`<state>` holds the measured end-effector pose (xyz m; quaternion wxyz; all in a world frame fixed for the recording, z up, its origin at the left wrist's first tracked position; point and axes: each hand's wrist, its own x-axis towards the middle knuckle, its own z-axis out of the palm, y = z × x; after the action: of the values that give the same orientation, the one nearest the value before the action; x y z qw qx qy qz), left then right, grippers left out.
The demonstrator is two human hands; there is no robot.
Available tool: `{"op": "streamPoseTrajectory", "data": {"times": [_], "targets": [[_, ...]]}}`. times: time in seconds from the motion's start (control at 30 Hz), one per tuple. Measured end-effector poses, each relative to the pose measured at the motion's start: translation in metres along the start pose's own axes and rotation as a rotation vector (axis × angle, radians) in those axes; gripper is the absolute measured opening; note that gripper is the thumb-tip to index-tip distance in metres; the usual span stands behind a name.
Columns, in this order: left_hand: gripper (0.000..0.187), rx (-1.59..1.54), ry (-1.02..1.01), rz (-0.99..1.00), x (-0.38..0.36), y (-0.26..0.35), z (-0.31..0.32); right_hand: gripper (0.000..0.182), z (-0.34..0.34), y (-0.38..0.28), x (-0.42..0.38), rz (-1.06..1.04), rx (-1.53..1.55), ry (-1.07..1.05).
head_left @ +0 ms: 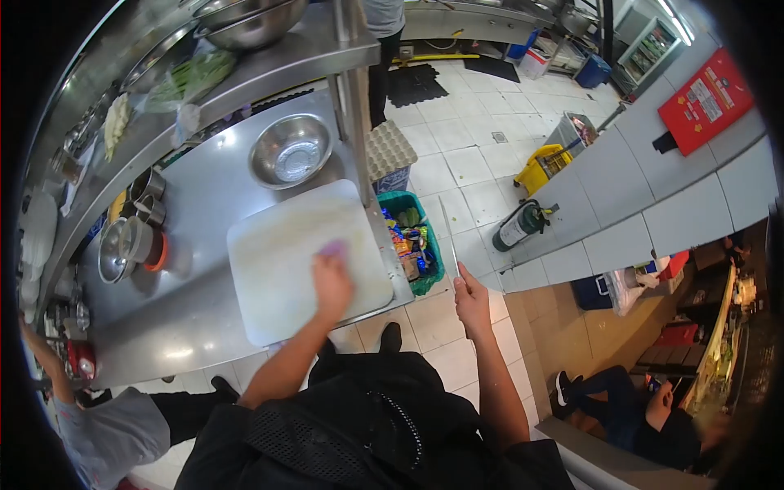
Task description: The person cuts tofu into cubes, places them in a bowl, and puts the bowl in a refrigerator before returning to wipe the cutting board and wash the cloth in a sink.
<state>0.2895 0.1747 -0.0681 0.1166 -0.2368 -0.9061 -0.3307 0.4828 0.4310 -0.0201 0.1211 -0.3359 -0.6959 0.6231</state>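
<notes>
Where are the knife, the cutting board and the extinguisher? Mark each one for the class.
Knife (452,241): head view, on the blade.
Cutting board (274,263): head view, on its bare surface.
Extinguisher (514,231): head view, on the cylinder's body.

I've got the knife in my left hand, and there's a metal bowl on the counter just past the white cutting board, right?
Not quite: the head view shows the knife in your right hand. The metal bowl is just past the white cutting board.
</notes>
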Motion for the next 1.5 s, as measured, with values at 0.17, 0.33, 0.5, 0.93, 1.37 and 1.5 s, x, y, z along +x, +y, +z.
{"op": "streamPoseTrajectory", "data": {"times": [0.17,0.33,0.5,0.93,1.37,1.5], "targets": [[0.022,-0.382,-0.372,0.072,-0.009,0.110,0.051,0.051,-0.023,-0.034,-0.007,0.254,0.254,-0.092],[0.024,-1.353,-0.383,-0.981,0.042,0.114,0.014,0.040,-0.054,-0.044,-0.015,0.329,0.754,-0.258],[0.033,-2.042,-0.630,-0.987,0.056,0.097,0.022,0.041,-0.052,-0.045,-0.020,0.271,0.840,-0.372],[0.030,-2.166,-0.397,-0.971,-0.028,0.054,-0.072,0.034,0.040,-0.078,-0.045,0.258,0.471,-0.783],[0.065,-1.910,-0.153,-0.752,-0.069,0.027,-0.137,0.030,0.124,-0.093,-0.050,0.263,0.203,-1.056],[0.075,-1.898,-0.050,-0.749,-0.066,0.008,-0.155,0.031,0.124,-0.110,-0.052,0.183,-0.017,-1.190]]}}
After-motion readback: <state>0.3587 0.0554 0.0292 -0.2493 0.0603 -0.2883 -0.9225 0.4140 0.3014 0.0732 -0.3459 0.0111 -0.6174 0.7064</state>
